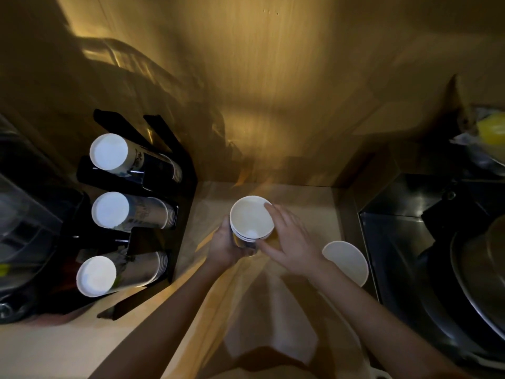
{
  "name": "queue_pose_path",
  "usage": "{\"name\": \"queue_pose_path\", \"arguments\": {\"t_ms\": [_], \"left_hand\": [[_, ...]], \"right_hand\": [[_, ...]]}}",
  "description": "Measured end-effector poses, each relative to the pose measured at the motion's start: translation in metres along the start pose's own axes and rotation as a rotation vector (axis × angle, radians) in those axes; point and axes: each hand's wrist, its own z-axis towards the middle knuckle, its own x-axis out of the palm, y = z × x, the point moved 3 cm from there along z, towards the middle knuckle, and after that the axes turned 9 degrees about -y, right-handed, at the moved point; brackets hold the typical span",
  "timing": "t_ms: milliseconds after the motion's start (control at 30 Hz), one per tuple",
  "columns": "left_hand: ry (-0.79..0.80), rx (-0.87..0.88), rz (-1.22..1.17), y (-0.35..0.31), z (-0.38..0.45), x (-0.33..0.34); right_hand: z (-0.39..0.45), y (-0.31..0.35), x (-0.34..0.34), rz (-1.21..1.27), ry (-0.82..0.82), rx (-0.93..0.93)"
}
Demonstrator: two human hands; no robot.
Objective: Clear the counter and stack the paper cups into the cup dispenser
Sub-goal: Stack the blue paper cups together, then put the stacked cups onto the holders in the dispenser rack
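A short stack of white paper cups (250,218), mouths up, is at the middle of the counter (306,198). My left hand (225,246) grips the stack's side from the left. My right hand (289,236) rests against its right rim with fingers spread. Another white paper cup (347,262) stands alone just right of my right wrist. At the left a black cup dispenser (153,236) holds three rows of cups lying on their sides: top row (109,151), middle row (110,210), bottom row (96,276), white bottoms facing me.
A dark metal sink (404,242) lies at the right with a steel pot (481,274) in it. A wooden wall (273,91) closes the back. Dim appliances (24,236) sit at the far left. A yellow item (492,129) is at the upper right.
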Motion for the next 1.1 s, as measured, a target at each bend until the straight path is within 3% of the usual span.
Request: {"name": "queue_pose_path", "arguments": {"t_ms": [300, 567, 633, 700, 767, 833, 1000, 1100], "left_hand": [[0.0, -0.023, 0.023, -0.01, -0.004, -0.009], [-0.036, 0.015, 0.114, -0.031, -0.022, -0.057], [-0.093, 0.129, 0.087, -0.047, -0.031, -0.076], [-0.161, 0.323, 0.076, -0.067, -0.039, -0.098], [-0.208, 0.541, 0.125, -0.085, -0.047, -0.121], [-0.267, 0.732, 0.252, -0.102, -0.057, -0.143], [-0.43, 1.015, 0.531, -0.117, -0.068, -0.189], [-0.552, 1.075, 0.615, -0.113, -0.067, -0.22]], "right_hand": [[0.003, 0.004, 0.002, 0.139, 0.065, 0.144], [0.031, 0.01, -0.016, 0.668, -0.006, 0.562], [0.034, 0.015, -0.019, 0.831, 0.113, 0.741], [0.03, 0.026, -0.021, 0.996, 0.385, 0.832], [0.029, 0.04, -0.026, 1.131, 0.666, 0.78], [0.033, 0.057, -0.037, 1.201, 0.793, 0.714], [0.053, 0.106, -0.059, 1.173, 0.771, 0.504], [0.065, 0.13, -0.061, 1.182, 0.726, 0.396]]}}
